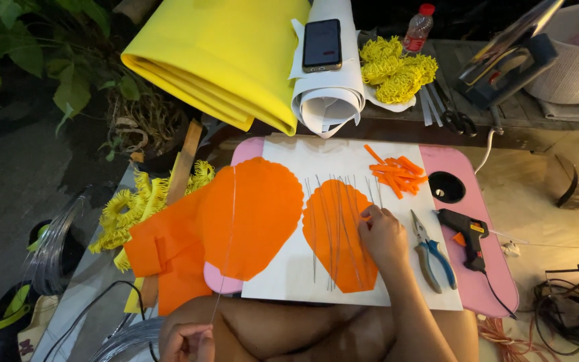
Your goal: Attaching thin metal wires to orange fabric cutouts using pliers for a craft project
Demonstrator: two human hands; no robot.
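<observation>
My right hand (383, 234) rests on a small orange petal-shaped foam piece (333, 234) that lies on a white sheet (343, 161), with several thin wires (333, 201) laid across it; the fingertips press the petal's right edge. My left hand (187, 340) is low near my knee, pinching one long thin wire (226, 241) that runs up over a larger orange petal (252, 214). A heap of orange foam strips (397, 174) lies at the sheet's far right.
Blue-handled pliers (432, 251) and a black glue gun (464, 231) lie on the pink table (477, 268). Orange foam sheets (165, 251), yellow fringed pieces (125, 211), a yellow foam roll (222, 53), a white roll with a phone (322, 43), a wire coil (51, 248).
</observation>
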